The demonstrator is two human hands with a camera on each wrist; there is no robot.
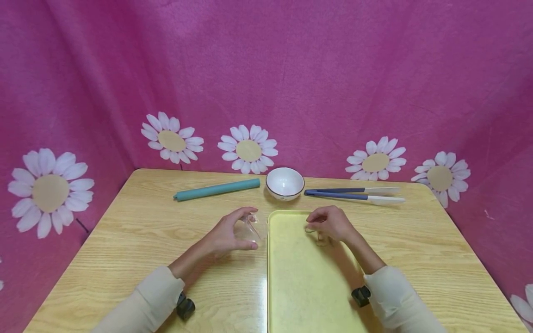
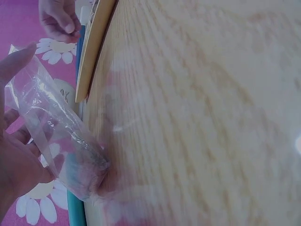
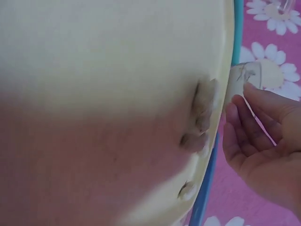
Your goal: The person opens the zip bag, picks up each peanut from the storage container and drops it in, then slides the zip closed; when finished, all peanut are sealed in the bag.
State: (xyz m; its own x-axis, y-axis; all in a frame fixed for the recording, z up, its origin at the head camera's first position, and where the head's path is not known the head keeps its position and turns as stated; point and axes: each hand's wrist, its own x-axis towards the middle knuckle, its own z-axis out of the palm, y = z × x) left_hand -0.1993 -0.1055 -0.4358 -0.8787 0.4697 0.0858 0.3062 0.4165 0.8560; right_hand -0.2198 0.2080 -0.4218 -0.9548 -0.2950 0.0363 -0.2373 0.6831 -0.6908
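Note:
My left hand [image 1: 226,231] holds a clear plastic bag [image 2: 56,117] above the table, left of the tray, with thumb and fingers curved around its upper part. Whether anything lies inside the bag's crumpled lower end I cannot tell. Over the far part of the yellow tray [image 1: 300,286] hovers my right hand [image 3: 268,136], its fingers loosely bent and nothing visible between them. Small beige-brown pieces [image 3: 202,110] lie clustered below it near the tray's far rim. One more piece [image 3: 187,190] sits apart from that cluster. Their exact kind is unclear.
Beyond the tray stands a white bowl [image 1: 285,182] with a dark rim. A teal rod [image 1: 218,189] lies to its left, and blue tongs with pale tips [image 1: 341,193] lie to its right. A pink flowered curtain [image 1: 266,69] borders the wooden table [image 1: 137,231].

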